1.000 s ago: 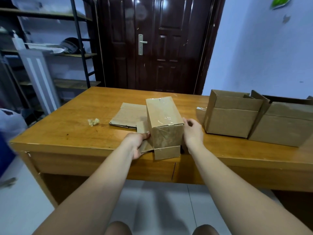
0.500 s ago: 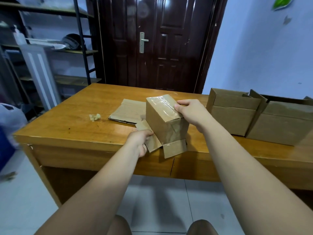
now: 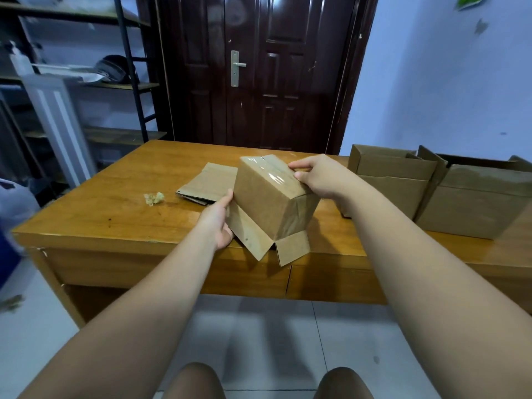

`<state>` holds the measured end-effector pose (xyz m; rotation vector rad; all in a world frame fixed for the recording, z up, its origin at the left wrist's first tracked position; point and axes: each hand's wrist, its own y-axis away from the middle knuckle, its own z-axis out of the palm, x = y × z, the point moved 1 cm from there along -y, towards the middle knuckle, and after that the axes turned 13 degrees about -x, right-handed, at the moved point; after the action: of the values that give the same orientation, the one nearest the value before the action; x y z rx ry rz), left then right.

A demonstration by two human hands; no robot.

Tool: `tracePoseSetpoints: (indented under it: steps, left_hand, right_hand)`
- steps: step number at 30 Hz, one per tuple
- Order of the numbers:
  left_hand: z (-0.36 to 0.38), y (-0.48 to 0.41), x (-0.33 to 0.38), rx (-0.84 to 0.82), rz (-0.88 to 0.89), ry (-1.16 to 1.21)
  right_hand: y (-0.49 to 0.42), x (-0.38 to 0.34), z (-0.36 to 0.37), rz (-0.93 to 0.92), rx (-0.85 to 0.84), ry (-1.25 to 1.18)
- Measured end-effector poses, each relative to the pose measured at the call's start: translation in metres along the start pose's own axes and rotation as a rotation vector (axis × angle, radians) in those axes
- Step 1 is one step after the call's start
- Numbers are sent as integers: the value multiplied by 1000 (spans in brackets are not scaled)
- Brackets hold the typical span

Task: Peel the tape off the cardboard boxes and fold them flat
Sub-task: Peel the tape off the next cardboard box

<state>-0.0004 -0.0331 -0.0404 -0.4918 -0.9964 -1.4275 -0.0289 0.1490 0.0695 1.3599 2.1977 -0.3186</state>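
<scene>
Now we hold a small cardboard box (image 3: 269, 197) tilted above the near edge of the desk (image 3: 115, 208), its sealed end turned up and away from us. Our left hand (image 3: 218, 223) cups the box's left side, thumb pressed against the wall and fingers curled under one of the open bottom flaps (image 3: 292, 250) that hang toward us past the desk's front edge. Our right hand (image 3: 318, 175) is laid over the box's top right corner, fingers bent onto the strip of clear tape (image 3: 270, 174) that runs glossy along the top seam; we cannot tell whether any of the tape is lifted yet. Just behind the box, to its left, a flattened cardboard box (image 3: 208, 184) lies flat on the desk. Farther left of the box, well apart from it, sits a small crumpled wad of tape (image 3: 154, 198). To the right of the box two larger open cardboard boxes stand on the desk, the nearer one (image 3: 390, 180) touching the farther one (image 3: 478, 203) side by side, flaps raised. Behind the desk is a dark wooden door (image 3: 259, 70).
</scene>
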Motion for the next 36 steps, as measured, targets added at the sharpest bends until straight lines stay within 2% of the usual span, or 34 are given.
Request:
tracePoseSetpoints:
  steps: [3, 8, 10, 13, 16, 18, 21, 24, 26, 28, 33, 36]
  left_hand:
    - [0, -4, -8, 45, 48, -38]
    - [1, 3, -9, 18, 126, -135]
    - [2, 7, -11, 34, 215, -330]
    - [1, 10, -16, 155, 297, -627]
    - [6, 16, -16, 191, 370, -657]
    - [18, 20, -12, 130, 424, -677]
    - [34, 23, -7, -21, 392, -604]
    - [38, 25, -5, -82, 285, -559]
    - [39, 23, -3, -63, 242, -546]
    - [40, 21, -1, -16, 275, -618]
    - [45, 21, 6, 36, 269, -760]
    - [47, 14, 9, 45, 234, -785]
  right_hand:
    - [-1, -15, 5, -24, 27, 157]
    - [-8, -20, 18, 6, -139, 373]
    - [-10, -12, 16, 6, -146, 388]
    - [-7, -5, 9, -49, -214, 380]
    - [-1, -1, 7, -78, -345, 373]
    - [-1, 2, 9, -86, -385, 373]
    - [-2, 5, 9, -85, -402, 352]
    - [-2, 12, 11, -65, -449, 329]
    - [-3, 14, 13, -44, -464, 335]
    - [-6, 13, 15, -18, -452, 380]
    - [-12, 12, 22, 8, -315, 528]
    - [-9, 26, 24, 52, -255, 307]
